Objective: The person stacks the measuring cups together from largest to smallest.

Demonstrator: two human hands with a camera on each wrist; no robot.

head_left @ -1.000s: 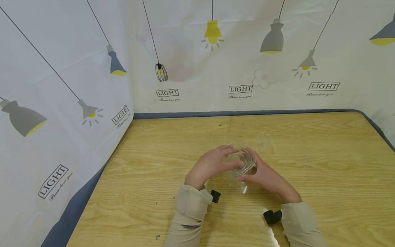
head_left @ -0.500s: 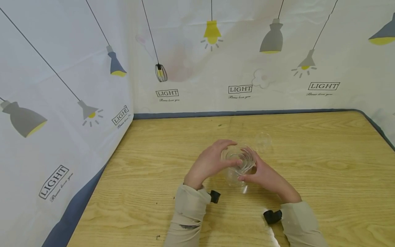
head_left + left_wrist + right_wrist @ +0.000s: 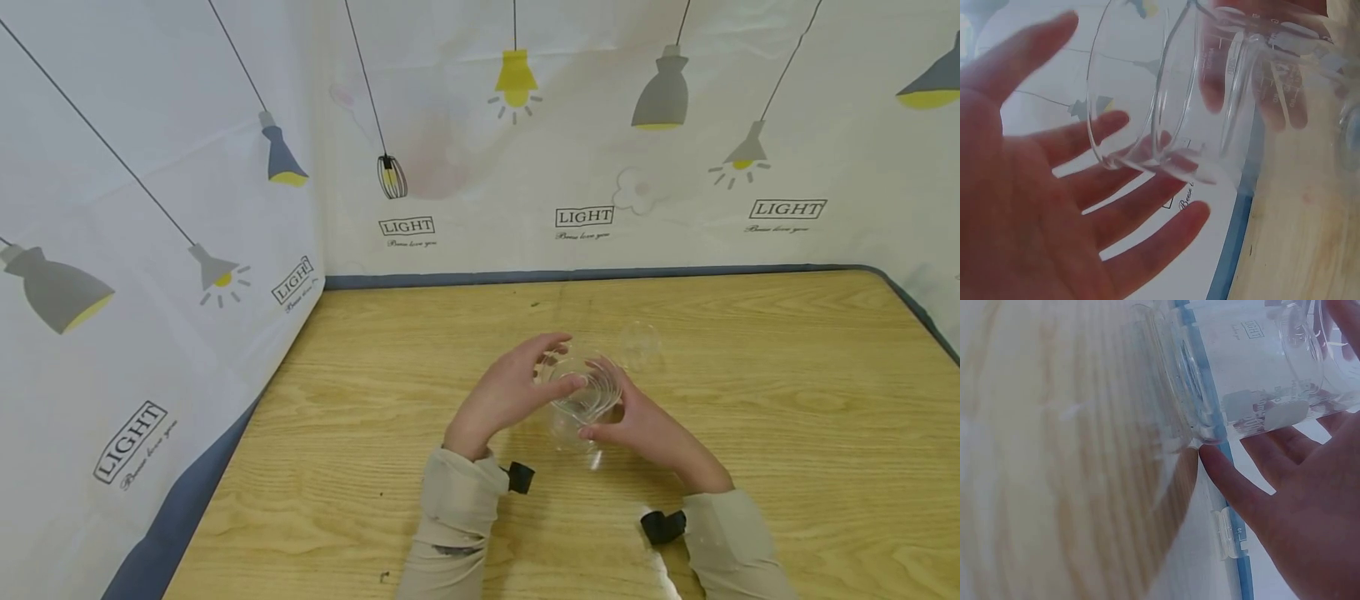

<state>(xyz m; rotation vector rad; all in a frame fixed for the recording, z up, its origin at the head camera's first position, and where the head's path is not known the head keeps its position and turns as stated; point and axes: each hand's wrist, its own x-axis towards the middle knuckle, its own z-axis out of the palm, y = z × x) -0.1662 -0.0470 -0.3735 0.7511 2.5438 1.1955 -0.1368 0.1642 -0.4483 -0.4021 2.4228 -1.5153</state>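
Note:
A nested stack of clear glass beakers point(image 3: 585, 404) with white graduations is upright on the table, between both hands. My right hand point(image 3: 648, 425) holds the stack from the right, its thumb at the lower edge of the glass point(image 3: 1260, 394) and its fingers behind it in the right wrist view. My left hand point(image 3: 502, 392) is around the rim on the left, fingers spread and fairly straight. In the left wrist view, the left thumb stands apart from the beakers point(image 3: 1166, 81), while the left fingertips overlap the glass. Fingers of the right hand show through the beakers there.
Behind the stack and to its right, a small clear beaker point(image 3: 641, 343) stands on the wooden table point(image 3: 375, 400). A printed cloth point(image 3: 465, 167) lines the back and left side. Black cameras point(image 3: 663, 527) sit at both wrists.
My left hand has loosened and shifted slightly up and to the left, its fingers and thumb spreading at the rim. The right hand and the small beaker have stayed in place.

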